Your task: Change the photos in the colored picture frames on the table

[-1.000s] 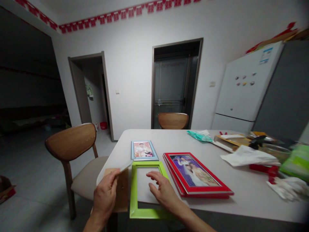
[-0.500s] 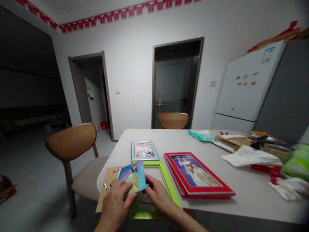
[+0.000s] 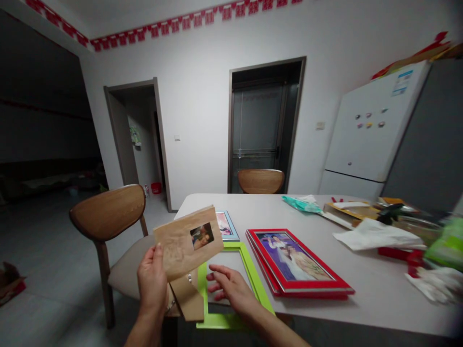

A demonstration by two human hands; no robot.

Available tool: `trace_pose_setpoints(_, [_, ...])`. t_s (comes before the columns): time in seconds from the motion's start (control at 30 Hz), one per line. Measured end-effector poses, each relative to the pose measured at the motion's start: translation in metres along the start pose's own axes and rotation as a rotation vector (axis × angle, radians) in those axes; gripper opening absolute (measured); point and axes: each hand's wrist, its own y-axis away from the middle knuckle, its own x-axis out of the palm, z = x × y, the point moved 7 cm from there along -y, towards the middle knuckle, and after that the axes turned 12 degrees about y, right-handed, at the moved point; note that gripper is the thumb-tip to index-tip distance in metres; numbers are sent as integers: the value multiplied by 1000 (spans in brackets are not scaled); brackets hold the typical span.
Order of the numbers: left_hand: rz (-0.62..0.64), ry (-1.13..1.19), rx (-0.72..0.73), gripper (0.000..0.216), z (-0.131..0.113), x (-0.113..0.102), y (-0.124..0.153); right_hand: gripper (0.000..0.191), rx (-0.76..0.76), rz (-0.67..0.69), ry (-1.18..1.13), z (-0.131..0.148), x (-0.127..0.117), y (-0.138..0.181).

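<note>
My left hand (image 3: pixel 154 274) pinches the lower left edge of a brown paper sheet (image 3: pixel 181 248), raised and tilted above the table's near left edge. A small dark photo (image 3: pixel 201 236) shows on the sheet's right part. My right hand (image 3: pixel 229 289) is over the lime-green picture frame (image 3: pixel 253 277), fingers apart and holding nothing. Beneath the sheet lies a brown backing board (image 3: pixel 190 299) with metal clips, overlapping the frame's left side. The blue picture of a figure in a pale dress is out of sight.
A light-blue framed picture (image 3: pixel 227 226) lies partly behind the sheet. Stacked red frames (image 3: pixel 307 291) sit to the right. Farther right are white paper (image 3: pixel 376 233), a white glove (image 3: pixel 437 284) and a green bag (image 3: pixel 448 246). A wooden chair (image 3: pixel 108 209) stands at the left.
The blue picture has gone from view. My left hand has moved left and now holds up the brown sheet. The backing board has shifted right, and my right hand has let go.
</note>
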Motion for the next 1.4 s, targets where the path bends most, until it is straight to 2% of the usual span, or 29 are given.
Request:
trace_pose_setpoints(0.1, [119, 230, -230, 25, 29, 22, 25, 37, -30, -88, -285, 3, -9, -3])
trace_pose_setpoints(0.17, [187, 228, -352, 28, 46, 28, 39, 35, -94, -195, -391, 7, -26, -6])
trace_pose_setpoints(0.23, [209, 181, -387, 31, 56, 24, 43, 34, -94, -262, -377, 6, -46, -8])
trace_pose_setpoints(0.33, [231, 24, -282, 36, 59, 12, 35, 29, 3, -253, -231, -4, -70, -13])
trace_pose_setpoints(0.47, [517, -420, -125, 32, 64, 17, 41, 24, 93, -297, -45, -14, -98, -18])
trace_pose_setpoints(0.57, [681, -752, -27, 36, 69, 24, 58, 27, 110, -300, 68, -16, -104, -22])
trace_pose_setpoints(0.7, [800, -968, 90, 44, 72, 30, 74, 30, 70, -298, 200, -14, -102, -30])
trace_pose_setpoints(0.87, [841, -1031, 137, 45, 74, 31, 72, 35, 70, -271, 271, -13, -95, -37])
trace_pose_setpoints(1.1, [856, -1037, 160, 45, 72, 30, 70, 33, 73, -244, 226, -6, -94, -42])
trace_pose_setpoints(1.27, [787, -1107, 164, 51, 75, 25, 64, 30, 119, -214, 158, -15, -99, -47])
trace_pose_setpoints(1.4, [833, -1114, 139, 53, 76, 27, 62, 27, 145, -165, 170, -18, -92, -48])
